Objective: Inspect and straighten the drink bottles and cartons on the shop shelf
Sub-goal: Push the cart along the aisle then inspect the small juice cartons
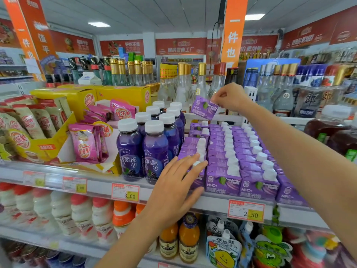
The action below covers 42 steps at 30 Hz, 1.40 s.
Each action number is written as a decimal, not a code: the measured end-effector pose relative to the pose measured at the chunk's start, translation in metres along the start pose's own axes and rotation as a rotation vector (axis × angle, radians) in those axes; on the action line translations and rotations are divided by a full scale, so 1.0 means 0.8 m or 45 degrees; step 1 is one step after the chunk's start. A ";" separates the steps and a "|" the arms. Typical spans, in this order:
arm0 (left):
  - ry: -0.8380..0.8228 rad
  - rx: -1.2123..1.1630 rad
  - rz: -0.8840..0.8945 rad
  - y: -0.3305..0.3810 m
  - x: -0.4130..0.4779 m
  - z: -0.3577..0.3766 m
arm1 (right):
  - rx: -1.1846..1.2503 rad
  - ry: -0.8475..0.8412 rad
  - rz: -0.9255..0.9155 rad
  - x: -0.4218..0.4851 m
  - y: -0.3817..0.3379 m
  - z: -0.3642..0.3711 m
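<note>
Purple cartons [249,151], box-shaped with matt printed card faces and white screw caps, stand in close rows on the shelf [96,185]. Their sides touch and the front faces sit at the shelf's lip. The left grip [173,188] is open: its straight, spread fingers rest on the top and cap of the front carton [200,182] of the leftmost row. Just beside this row stand the bottles [143,149], round, glossy, dark purple plastic with white caps, two abreast. The right grip [229,97] pinches the lifted carton [205,110] by its upper edge. This carton hangs tilted in free air above the back of the rows, apart from them. A white rail [222,118] bounds the rows behind, with clear glass bottles [201,84] beyond it. A price tag [246,209] is fixed to the lip below the cartons.
</note>
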State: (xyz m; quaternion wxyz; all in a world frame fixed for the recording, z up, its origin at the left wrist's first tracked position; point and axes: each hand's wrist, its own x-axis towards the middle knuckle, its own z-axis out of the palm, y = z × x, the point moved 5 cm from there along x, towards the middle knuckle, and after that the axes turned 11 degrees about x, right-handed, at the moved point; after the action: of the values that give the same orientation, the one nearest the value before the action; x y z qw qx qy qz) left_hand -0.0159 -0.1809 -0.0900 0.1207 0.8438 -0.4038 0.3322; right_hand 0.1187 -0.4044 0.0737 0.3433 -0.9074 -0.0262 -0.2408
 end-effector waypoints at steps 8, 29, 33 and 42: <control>0.386 -0.711 -0.489 0.019 0.016 -0.058 | 0.600 -0.146 0.034 -0.158 -0.027 -0.037; -0.089 -1.149 -0.595 0.073 0.006 -0.096 | 1.168 -0.210 -0.214 -0.322 -0.033 -0.028; 0.082 -1.019 -0.650 0.068 0.002 -0.101 | 1.133 -0.316 -0.089 -0.324 -0.029 -0.021; 0.046 -1.017 -0.592 0.074 0.007 -0.116 | 1.117 -0.205 -0.044 -0.344 -0.015 -0.014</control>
State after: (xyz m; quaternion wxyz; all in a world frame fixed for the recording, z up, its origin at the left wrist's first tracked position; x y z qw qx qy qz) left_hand -0.1011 -0.1788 -0.0206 0.5147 0.7934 -0.2981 0.1293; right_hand -0.1317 -0.3701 -0.0369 0.6886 -0.6911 -0.1678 -0.1412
